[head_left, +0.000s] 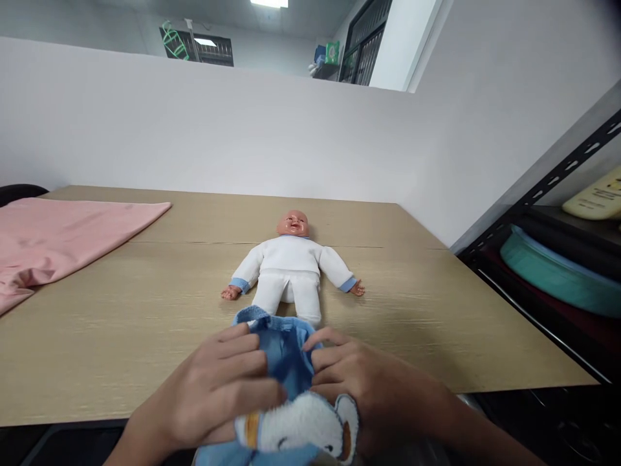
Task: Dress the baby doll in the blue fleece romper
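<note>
A small blue doll garment (288, 356) is held at the near edge of the table, its waist-like opening spread toward the doll. Sewn or attached to its lower front is a white plush animal head (301, 424) with a round ear. My left hand (218, 382) has its fingers curled round the left side of the opening; my right hand (352, 375) pinches the right side. Just beyond the garment a baby doll (291, 255) lies on its back, arms spread, in a white top and white trousers with blue cuffs. Its feet are hidden behind the garment.
Across the left of the wooden table (160, 336) lies a pink cloth (77, 236). A white partition (242, 129) rises behind. To the right, a black shelf rack (538, 188) holds a teal basin (557, 275) and a cream-coloured bottle (596, 197).
</note>
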The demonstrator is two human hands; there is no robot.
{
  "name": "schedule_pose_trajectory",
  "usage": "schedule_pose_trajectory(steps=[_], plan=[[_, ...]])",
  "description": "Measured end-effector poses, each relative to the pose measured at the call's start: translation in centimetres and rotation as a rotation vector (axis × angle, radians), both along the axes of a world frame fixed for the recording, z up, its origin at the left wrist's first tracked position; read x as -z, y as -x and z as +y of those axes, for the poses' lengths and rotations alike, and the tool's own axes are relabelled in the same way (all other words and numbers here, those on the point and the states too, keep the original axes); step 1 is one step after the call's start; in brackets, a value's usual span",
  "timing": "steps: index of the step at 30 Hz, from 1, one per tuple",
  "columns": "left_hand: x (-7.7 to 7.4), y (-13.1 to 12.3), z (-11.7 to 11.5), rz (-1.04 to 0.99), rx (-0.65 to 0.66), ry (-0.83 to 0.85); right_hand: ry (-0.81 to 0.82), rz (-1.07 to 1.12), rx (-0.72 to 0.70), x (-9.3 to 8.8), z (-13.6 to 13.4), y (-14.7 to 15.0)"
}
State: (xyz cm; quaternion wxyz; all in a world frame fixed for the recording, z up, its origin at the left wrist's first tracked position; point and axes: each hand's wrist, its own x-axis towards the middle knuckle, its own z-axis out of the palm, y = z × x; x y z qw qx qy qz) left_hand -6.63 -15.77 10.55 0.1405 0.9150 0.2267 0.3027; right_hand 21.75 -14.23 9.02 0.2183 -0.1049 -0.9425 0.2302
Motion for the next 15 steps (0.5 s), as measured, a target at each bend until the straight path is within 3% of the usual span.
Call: schedule_pose_trajectory(steps=[3, 7, 10, 13, 15], plan=[[0.2, 1.3, 0.3, 0.078, -0.073, 0.128, 0.054, -0.021, 0.085, -1.1, -0.4, -0.2], [0.9, 1.6, 0.8, 0.048, -0.087, 0.339, 0.400, -0.082, 0.340, -2.5, 0.1, 0.2], [1.2, 0.8, 0.8, -0.082, -0.152, 0.467, 0.629, -0.060, 0.207, -1.4, 1.2, 1.3], [1.6, 0.6, 0.9, -0.069, -0.267, 0.586, 0.670, -0.030, 0.054, 0.1, 1.9, 2.3], [1.8, 1.1, 1.2, -0.002, -0.252, 0.675, 0.682, -0.012, 0.078, 0.4, 1.9, 2.5]])
